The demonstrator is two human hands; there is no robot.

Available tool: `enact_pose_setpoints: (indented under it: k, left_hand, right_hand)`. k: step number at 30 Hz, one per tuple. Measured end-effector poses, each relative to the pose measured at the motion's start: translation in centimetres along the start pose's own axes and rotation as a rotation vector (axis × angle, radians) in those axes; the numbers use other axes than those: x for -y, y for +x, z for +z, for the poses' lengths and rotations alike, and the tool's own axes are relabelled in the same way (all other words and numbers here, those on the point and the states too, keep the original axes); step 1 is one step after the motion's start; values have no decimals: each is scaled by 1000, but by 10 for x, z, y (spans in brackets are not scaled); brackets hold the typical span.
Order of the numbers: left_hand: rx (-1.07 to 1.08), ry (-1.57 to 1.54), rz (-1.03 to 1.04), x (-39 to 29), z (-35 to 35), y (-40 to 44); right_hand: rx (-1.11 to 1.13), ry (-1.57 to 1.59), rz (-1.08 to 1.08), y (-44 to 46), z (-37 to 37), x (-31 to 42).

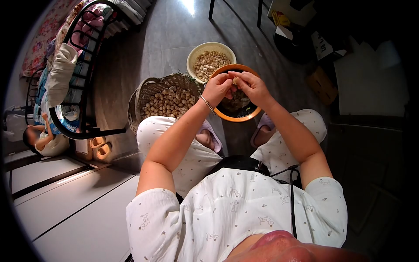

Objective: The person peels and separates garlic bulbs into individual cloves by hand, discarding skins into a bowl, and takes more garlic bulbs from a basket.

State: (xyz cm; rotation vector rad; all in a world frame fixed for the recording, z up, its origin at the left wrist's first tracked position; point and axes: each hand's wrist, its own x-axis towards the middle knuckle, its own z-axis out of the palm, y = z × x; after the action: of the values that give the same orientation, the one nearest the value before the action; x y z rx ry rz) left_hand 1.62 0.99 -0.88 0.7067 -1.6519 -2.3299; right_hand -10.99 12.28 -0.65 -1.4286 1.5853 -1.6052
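Observation:
Above an orange-rimmed bowl [242, 118], my left hand [218, 88] and my right hand [253, 88] meet, fingers pinched together. Between the fingertips of my right hand is a small pale clove-like piece [236, 81]; my left fingers touch it or lie close by. The bowl has a dark inside with pale bits and peelings in it. Behind it stands a cream bowl [189, 65] of pale peeled-looking cloves. To the left, a wicker basket [139, 105] holds several brownish-white bulbs or cloves. A bracelet circles my left wrist.
A black metal bed frame [87, 52] with bedding stands at the left. Below it a person [53, 145] is near yellow slippers [104, 151]. Cardboard boxes [321, 85] lie on the right. Thin dark legs of furniture [259, 13] stand at the top.

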Motion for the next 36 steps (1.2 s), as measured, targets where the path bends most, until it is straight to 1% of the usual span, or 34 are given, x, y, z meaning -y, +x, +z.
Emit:
enact_pose_setpoints:
  k: [3, 5, 6, 8, 12, 15, 17, 21, 26, 30, 33, 35, 36]
  left_hand:
    - [15, -43, 37, -4, 1, -1]
    - [10, 49, 70, -5, 3, -2]
    - [11, 50, 70, -6, 3, -2]
    - [33, 76, 90, -7, 2, -3]
    - [9, 148, 134, -7, 6, -4]
    - [0, 122, 109, -6, 7, -5]
    - [4, 84, 103, -5, 7, -5]
    - [-8, 26, 67, -4, 9, -5]
    - [-3, -46, 51, -5, 10, -6]
    - [-19, -96, 54, -5, 12, -5]
    - [-20, -62, 35, -7, 11, -5]
    - [2, 59, 90, -7, 10, -5]
    - [2, 58, 91, -8, 10, -6]
  right_hand:
    - [50, -81, -4, 0, -4, 5]
    - [48, 71, 241, -2, -4, 8]
    - [47, 72, 241, -3, -4, 4]
    - [5, 340, 249, -3, -2, -3]
    - [48, 340, 266, -2, -6, -1]
    - [83, 248, 263, -2, -6, 2]
    - [87, 174, 196, -2, -5, 6]
    - [82, 183, 212, -2, -4, 12]
    - [83, 72, 199, -2, -4, 6]
    - [73, 155, 203, -3, -2, 12]
    - [32, 146, 192, -3, -1, 9]
    - [82, 186, 257, -3, -5, 9]
    - [83, 184, 257, -3, -6, 10]
